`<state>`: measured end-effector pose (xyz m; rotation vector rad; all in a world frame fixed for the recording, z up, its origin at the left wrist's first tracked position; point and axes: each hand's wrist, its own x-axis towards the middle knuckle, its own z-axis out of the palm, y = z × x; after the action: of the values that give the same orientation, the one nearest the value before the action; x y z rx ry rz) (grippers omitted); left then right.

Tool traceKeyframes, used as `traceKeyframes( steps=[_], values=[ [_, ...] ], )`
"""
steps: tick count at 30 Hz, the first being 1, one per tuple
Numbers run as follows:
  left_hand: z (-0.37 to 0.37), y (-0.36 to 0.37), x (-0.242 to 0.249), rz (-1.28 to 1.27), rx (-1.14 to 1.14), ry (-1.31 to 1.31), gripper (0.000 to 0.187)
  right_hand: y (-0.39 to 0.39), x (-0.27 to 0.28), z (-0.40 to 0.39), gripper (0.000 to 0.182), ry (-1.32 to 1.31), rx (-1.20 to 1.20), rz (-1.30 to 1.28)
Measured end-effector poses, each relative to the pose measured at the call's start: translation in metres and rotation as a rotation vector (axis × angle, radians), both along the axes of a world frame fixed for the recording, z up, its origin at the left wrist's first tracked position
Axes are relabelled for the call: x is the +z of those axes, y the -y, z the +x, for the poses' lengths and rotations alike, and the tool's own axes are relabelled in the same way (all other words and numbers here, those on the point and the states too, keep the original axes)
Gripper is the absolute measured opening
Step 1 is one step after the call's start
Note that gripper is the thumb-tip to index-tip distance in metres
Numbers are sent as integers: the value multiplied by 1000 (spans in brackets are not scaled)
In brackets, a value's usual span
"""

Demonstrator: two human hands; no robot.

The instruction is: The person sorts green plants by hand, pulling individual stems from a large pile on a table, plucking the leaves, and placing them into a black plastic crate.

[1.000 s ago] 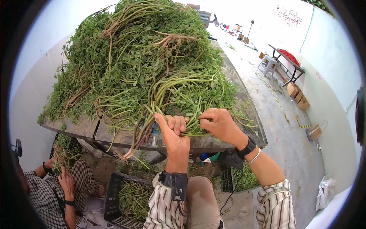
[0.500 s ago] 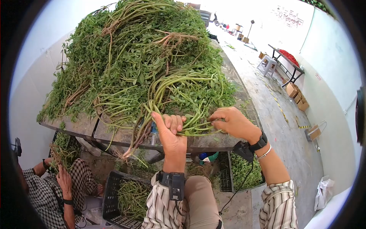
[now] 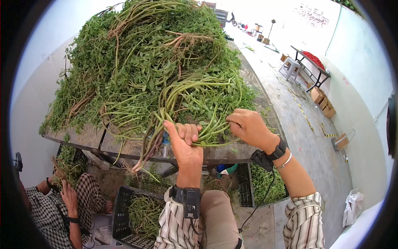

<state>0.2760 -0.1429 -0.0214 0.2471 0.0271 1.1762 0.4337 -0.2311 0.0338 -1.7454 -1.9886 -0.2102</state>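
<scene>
**Hands sorting a bunch of leafy stems at the edge of a heaped table**

The left hand is closed around a bundle of long pale-green stems with small leaves and reddish roots, gripping it where the stems gather at the front edge of the worn grey tabletop; the roots hang below the edge. The right hand is pinched narrow on a few stems of that bundle, just right of the left hand. Over the last second the right hand has drifted rightward and then risen slightly, drawing these stems away from the clump, while the left hand has kept its grip in place; this suggests that individual stems are being separated or tidied against the held bunch. Behind both hands rises the large heap of tangled green leafy plants, covering most of the table. Below, a black plastic crate holding cut greens stands on the floor. At lower left a seated person in a checked shirt holds a rooty clump of similar plants.
</scene>
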Motion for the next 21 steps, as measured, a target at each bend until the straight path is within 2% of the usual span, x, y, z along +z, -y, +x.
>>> traceKeyframes(
  steps=[4,7,9,10,12,17,19,21],
  values=[
    [5,4,4,-49,2,-13,52,-12,7,-6,16,-164,-82,30],
    [6,4,2,-38,3,7,51,-20,1,-3,17,-295,-80,156],
    [3,3,0,-31,8,17,50,-23,2,2,17,-473,-214,218],
    [1,2,0,-37,16,24,50,-21,4,8,17,-474,-215,212],
    [-1,-1,-1,-24,32,15,50,-15,12,22,17,-1090,-296,133],
    [1,0,1,-36,0,43,50,-2,29,37,17,-844,-321,264],
    [1,-1,-1,-11,-3,63,50,2,36,35,17,-488,-260,410],
    [0,-1,-2,-19,-5,66,50,6,37,33,17,-501,-262,350]
  ],
)
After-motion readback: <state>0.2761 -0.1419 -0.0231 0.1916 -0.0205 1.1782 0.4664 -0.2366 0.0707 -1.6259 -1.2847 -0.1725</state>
